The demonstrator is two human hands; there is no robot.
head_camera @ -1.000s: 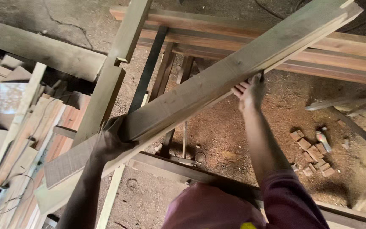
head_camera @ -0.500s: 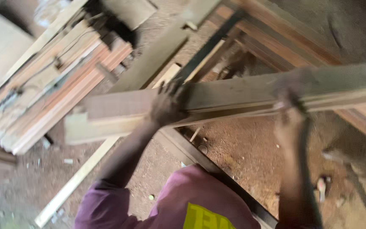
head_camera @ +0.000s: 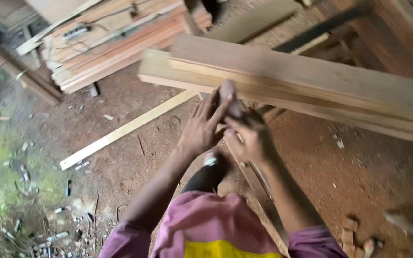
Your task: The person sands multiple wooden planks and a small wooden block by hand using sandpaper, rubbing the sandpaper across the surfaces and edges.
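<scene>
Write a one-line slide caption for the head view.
Both hands, left hand and right hand, meet under a long wooden plank above a sawdust-strewn floor.

Pretty soft daylight on my feed, no glare or hard shadows. The long plank [head_camera: 311, 81] is my landmark: it's evenly lit and fairly sharp near its left end, but smears toward the right. Below it both hands look motion-blurred. Far left of it the grassy edge is brightest; the top corners go dim.
</scene>
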